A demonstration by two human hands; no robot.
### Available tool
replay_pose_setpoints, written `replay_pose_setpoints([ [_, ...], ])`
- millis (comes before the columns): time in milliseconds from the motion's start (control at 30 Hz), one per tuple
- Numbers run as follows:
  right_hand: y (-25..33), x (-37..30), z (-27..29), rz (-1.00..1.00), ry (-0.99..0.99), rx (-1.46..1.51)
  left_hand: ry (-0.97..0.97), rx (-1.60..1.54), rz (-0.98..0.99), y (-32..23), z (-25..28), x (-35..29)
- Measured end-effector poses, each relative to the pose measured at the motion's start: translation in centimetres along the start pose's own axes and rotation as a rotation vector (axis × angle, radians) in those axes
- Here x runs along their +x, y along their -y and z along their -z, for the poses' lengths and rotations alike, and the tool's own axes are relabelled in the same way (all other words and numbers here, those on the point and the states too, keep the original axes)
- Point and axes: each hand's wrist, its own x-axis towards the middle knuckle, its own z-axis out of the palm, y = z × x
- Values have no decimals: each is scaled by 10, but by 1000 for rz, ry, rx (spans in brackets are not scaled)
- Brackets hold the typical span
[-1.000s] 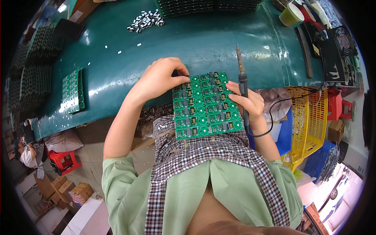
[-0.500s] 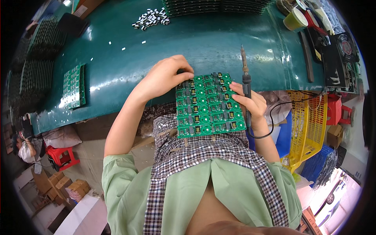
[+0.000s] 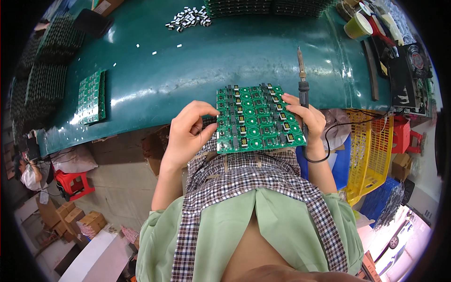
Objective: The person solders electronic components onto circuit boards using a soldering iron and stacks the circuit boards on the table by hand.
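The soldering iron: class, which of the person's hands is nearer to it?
The right. The right hand holds the soldering iron; the left hand is off to the iron's left, across the green circuit board, at that board's left edge.

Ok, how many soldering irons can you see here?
1. The soldering iron is in the right hand, alongside the right edge of the circuit-board panel. Others could be hidden.
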Motion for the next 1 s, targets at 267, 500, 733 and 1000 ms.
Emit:
replay_pose_setpoints([
  [267, 3, 0, -1, -43, -25, 17, -187, 177, -188, 3, -14, -5],
  [500, 2, -5, -1, -61, -34, -12, -240, 112, -185, 7, -21, -7],
  [733, -7, 7, -4, -69, -56, 2, -243, 103, -180, 7, -18, 7],
  [1000, -4, 5, -7, -94, -24, 35, -271, 257, -278, 7, -12, 5],
])
